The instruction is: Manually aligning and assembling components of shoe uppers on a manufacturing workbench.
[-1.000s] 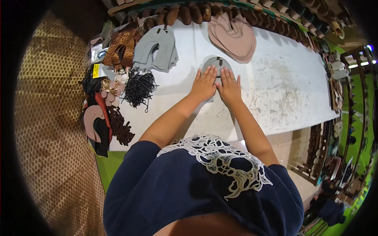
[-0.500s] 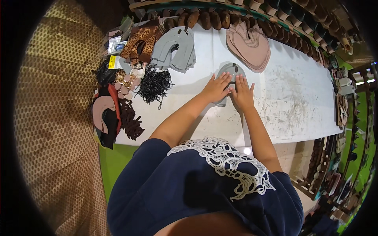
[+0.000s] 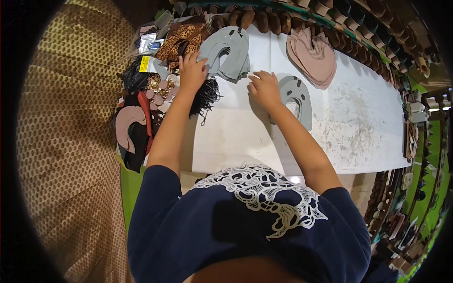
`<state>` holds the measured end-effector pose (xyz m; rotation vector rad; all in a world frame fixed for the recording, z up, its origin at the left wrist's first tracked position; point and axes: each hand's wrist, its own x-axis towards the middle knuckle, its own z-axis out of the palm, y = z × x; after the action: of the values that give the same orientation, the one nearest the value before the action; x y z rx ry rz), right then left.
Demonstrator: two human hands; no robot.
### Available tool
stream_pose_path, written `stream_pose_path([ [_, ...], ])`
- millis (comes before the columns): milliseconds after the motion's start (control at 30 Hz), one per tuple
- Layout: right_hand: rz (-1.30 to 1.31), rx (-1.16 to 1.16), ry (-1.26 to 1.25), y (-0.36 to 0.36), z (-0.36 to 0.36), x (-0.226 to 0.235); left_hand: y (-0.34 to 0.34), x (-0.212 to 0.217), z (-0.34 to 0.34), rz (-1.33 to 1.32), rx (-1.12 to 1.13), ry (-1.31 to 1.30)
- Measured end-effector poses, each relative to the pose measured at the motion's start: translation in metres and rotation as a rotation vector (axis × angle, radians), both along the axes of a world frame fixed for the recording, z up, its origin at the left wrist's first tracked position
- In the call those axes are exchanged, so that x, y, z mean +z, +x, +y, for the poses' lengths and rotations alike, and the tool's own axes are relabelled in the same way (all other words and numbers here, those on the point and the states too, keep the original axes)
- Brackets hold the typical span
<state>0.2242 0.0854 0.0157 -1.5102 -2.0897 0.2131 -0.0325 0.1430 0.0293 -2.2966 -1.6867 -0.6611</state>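
Two groups of grey U-shaped shoe upper pieces lie on the white-covered table. My left hand reaches to the left edge of the far grey stack, fingers spread; whether it touches the top piece is hard to tell. My right hand is open and holds nothing, its fingers loosely bent just left of the nearer grey shoe upper. That piece has small dark slots near its curved top, and my right wrist and forearm cover its left side. Beneath my left wrist, a heap of black beaded strands is partly hidden.
Pink upper pieces are stacked at the far right. Leopard-print material, pink discs with gold chain and a pink curved piece crowd the left side. Brown shoe lasts line the back edge. The table cover has dark smudges on its right.
Both hands have lifted off the nearer grey upper. My left hand has swung left and away to the far grey stack; my right has drawn slightly left, uncovering the piece's slots.
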Motion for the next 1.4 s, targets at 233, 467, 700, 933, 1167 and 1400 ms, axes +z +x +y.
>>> stream_pose_path([
  [233, -0.167, 0.04, 0.121, -0.052, 0.044, -0.004, -0.018, 0.014, 0.04, 0.418, -0.101, 0.039],
  [467, -0.333, 0.071, 0.044, -0.056, 0.054, -0.003, -0.034, 0.033, 0.055, 0.451, -0.241, -0.153],
  [700, -0.403, -0.009, 0.254, -0.051, 0.063, -0.002, -0.034, 0.031, 0.067, 0.224, -0.364, 0.013],
  [933, -0.324, -0.013, 0.293, -0.028, 0.034, 0.027, -0.014, 0.048, 0.008, 0.034, -0.407, 0.123],
  [1167, -0.239, 0.21, -0.062, 0.0, -0.068, 0.021, -0.009, 0.018, -0.103, -0.003, -0.556, 0.007],
  [1400, -0.341, 0.436, -0.369, 0.014, -0.149, 0.022, -0.007, 0.0, -0.204, 0.042, -0.688, -0.343],
])
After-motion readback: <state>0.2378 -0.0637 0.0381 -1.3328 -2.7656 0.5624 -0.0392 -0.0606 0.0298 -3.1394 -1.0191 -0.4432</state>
